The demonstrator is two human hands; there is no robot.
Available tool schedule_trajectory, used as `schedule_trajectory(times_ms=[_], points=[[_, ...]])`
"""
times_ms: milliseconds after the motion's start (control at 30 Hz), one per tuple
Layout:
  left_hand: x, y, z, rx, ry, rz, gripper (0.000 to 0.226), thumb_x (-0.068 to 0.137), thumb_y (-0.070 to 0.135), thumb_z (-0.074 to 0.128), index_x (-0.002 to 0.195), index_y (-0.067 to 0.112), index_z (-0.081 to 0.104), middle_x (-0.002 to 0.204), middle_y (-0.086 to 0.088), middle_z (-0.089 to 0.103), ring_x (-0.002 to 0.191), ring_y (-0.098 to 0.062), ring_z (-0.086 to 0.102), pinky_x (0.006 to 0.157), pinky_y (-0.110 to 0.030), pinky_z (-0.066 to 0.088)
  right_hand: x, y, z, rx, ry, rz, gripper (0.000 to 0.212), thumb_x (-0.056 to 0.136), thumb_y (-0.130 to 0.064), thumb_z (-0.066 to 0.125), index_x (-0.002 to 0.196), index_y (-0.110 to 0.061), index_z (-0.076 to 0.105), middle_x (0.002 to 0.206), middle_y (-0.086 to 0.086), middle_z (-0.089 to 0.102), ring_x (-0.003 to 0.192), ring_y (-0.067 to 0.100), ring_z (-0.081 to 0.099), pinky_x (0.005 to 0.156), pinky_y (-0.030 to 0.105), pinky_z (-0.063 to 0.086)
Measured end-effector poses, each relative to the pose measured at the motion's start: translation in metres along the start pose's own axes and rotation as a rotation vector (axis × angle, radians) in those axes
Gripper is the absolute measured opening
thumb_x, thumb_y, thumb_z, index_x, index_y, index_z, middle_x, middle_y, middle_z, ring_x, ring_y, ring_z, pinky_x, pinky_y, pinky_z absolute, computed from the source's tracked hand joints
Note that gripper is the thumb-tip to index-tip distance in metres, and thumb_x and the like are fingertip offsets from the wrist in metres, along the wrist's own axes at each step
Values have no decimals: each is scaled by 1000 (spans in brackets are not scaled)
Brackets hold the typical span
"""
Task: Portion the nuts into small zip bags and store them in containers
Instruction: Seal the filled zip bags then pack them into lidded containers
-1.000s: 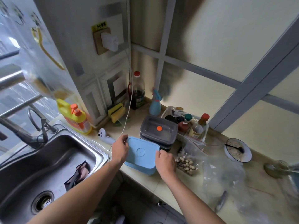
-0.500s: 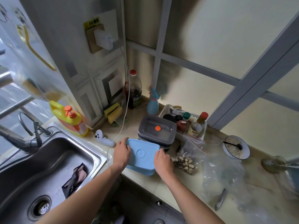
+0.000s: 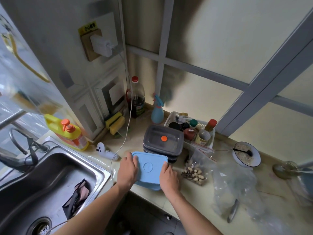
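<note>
**Blue container, held at table edge**

Blue container [image 3: 149, 168]: lid on, near edge of the table [image 3: 194, 199], between my hands. My left hand [image 3: 127, 172] clasps its left side; my right hand [image 3: 169, 179] clasps its right side. Stacked grey containers [image 3: 163, 141]: just behind. Zip bag of nuts [image 3: 197, 168]: just right of my right hand, mouth open.

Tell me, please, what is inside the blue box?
Unknown: the blue box has its lid on, pressed by the left hand and right hand, so its contents are hidden.
</note>
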State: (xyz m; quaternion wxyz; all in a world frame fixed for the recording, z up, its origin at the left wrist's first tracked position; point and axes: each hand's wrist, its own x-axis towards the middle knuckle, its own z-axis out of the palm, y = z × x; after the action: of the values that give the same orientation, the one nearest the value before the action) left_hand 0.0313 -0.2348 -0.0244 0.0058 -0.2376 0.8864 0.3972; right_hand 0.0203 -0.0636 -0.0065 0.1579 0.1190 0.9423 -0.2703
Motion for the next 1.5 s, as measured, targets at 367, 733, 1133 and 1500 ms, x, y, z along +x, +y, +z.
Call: schedule_trajectory(times_ms=[367,733,1133,1500], points=[[13,-2,-3,79,-50,50,29,101,51,41,96,23,41,99,-3,57,84,-23,54,73,-33,39,4,0,0,27,3,103,56,105,-38,24,111,-4,68,116,21,70,109,38,63,88,40,48],[20,8,-12,-271,-154,-54,34,104,42,43,80,20,53,80,0,63,76,-16,58,70,-33,45,6,-20,14,248,206,164,45,106,-52,26,118,-23,59,117,13,66,110,35,61,86,41,45],[47,9,-22,32,-226,37,31,96,46,46,104,19,60,110,-6,65,92,-20,60,84,-34,48,18,-6,12,450,246,196,37,98,-47,54,111,-13,52,113,8,60,105,31,58,81,36,44],[85,73,-26,-46,-177,84,29,94,31,55,95,6,69,92,-11,72,90,-32,64,70,-29,41,58,-16,-63,568,307,238,20,99,-21,56,85,-11,66,77,3,65,76,25,59,62,29,39]])
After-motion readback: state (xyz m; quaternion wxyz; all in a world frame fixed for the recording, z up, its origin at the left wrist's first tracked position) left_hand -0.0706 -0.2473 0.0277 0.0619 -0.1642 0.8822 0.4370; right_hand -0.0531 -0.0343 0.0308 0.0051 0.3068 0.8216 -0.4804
